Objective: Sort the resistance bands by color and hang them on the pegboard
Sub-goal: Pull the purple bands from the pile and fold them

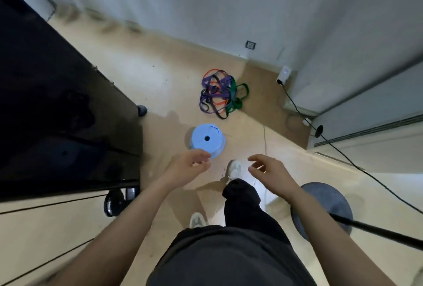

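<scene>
A tangled pile of resistance bands (pixel 220 93) lies on the tan floor near the far wall, with purple, orange, black and green loops mixed together. My left hand (pixel 191 165) is held out in front of me with fingers loosely curled and nothing in it. My right hand (pixel 269 170) is beside it, also empty, fingers apart. Both hands are well short of the bands, over my legs and white shoes. No pegboard is in view.
A light blue plastic stool (pixel 207 139) stands between me and the bands. A large black glossy panel (pixel 57 114) on castors fills the left. A round dark stand base (pixel 325 207) with a pole is at right. A black cable (pixel 357 164) runs across the right floor.
</scene>
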`<action>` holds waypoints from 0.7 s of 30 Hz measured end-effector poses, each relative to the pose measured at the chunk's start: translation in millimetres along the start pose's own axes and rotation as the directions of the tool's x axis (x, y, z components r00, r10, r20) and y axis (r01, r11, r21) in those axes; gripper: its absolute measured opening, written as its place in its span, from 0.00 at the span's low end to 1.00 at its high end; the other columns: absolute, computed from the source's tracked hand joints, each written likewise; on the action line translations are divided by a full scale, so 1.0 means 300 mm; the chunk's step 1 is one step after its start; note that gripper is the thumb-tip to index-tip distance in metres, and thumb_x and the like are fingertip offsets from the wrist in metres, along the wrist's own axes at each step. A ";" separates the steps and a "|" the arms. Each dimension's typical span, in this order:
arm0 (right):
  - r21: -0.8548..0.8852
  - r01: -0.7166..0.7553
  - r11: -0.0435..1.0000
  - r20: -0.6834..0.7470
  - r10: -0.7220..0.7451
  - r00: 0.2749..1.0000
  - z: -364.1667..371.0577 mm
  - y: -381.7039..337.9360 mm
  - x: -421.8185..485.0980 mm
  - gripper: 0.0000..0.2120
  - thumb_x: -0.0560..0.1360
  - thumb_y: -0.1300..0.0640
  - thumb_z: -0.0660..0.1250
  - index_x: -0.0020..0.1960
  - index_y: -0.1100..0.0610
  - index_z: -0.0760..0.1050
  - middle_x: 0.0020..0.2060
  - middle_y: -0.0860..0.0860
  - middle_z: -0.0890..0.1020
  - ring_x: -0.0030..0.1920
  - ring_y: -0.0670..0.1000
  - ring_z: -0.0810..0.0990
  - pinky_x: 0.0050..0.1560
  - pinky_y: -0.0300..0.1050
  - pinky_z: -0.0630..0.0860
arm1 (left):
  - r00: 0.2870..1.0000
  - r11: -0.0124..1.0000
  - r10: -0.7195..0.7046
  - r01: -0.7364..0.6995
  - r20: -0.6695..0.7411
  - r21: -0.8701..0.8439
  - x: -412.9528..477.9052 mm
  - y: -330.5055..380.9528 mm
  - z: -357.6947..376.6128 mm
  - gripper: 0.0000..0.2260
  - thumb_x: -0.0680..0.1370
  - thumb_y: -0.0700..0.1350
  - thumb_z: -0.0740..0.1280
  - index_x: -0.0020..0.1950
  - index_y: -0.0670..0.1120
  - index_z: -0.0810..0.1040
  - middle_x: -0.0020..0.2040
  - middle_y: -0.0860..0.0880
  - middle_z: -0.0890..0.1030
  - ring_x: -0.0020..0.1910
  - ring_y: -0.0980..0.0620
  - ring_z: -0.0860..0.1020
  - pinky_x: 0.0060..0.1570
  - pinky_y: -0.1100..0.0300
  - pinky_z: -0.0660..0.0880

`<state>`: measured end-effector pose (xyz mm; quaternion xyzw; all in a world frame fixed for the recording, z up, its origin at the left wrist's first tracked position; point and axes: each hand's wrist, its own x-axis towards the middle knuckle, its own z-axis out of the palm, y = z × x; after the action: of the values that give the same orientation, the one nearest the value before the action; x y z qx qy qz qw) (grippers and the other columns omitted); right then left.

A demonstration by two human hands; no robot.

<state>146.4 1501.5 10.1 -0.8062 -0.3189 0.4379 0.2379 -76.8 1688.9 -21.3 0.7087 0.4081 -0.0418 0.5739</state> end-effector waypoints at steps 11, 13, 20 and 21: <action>-0.075 0.037 0.996 0.112 -0.029 0.993 -0.338 -0.130 0.562 0.14 0.78 0.50 0.66 0.64 0.49 0.77 0.48 0.44 0.82 0.45 0.45 0.80 0.45 0.41 0.74 | 0.999 0.998 -0.034 0.033 0.031 0.055 0.492 0.354 -0.109 0.13 0.71 0.60 0.69 0.54 0.63 0.81 0.54 0.58 0.85 0.55 0.61 0.81 0.62 0.53 0.77; -0.098 0.041 0.994 0.113 -0.030 0.993 -0.385 -0.172 0.659 0.14 0.79 0.50 0.66 0.64 0.49 0.77 0.48 0.44 0.82 0.45 0.45 0.81 0.44 0.41 0.74 | 0.999 0.998 -0.024 0.022 0.038 0.052 0.579 0.373 -0.152 0.13 0.70 0.61 0.68 0.54 0.64 0.80 0.54 0.58 0.85 0.55 0.61 0.82 0.62 0.52 0.77; -0.126 -0.011 0.992 0.082 0.021 0.996 -0.432 -0.305 1.054 0.14 0.78 0.51 0.67 0.63 0.49 0.78 0.48 0.45 0.83 0.44 0.45 0.80 0.49 0.42 0.75 | 0.991 0.992 0.037 -0.052 0.125 0.112 0.998 0.399 -0.380 0.14 0.75 0.54 0.71 0.60 0.55 0.82 0.53 0.59 0.84 0.54 0.63 0.81 0.61 0.55 0.78; -0.124 -0.031 0.992 0.068 0.039 0.997 -0.427 -0.323 1.113 0.14 0.78 0.51 0.68 0.63 0.49 0.78 0.47 0.44 0.83 0.44 0.44 0.79 0.48 0.42 0.75 | 0.986 0.987 0.047 -0.070 0.159 0.142 1.076 0.392 -0.422 0.14 0.76 0.53 0.71 0.61 0.55 0.82 0.53 0.59 0.84 0.54 0.64 0.81 0.61 0.56 0.77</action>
<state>364.7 1795.5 -46.3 -0.8090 -0.3393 0.4495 0.1686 159.4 1966.5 -57.3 0.7555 0.3371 -0.1099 0.5509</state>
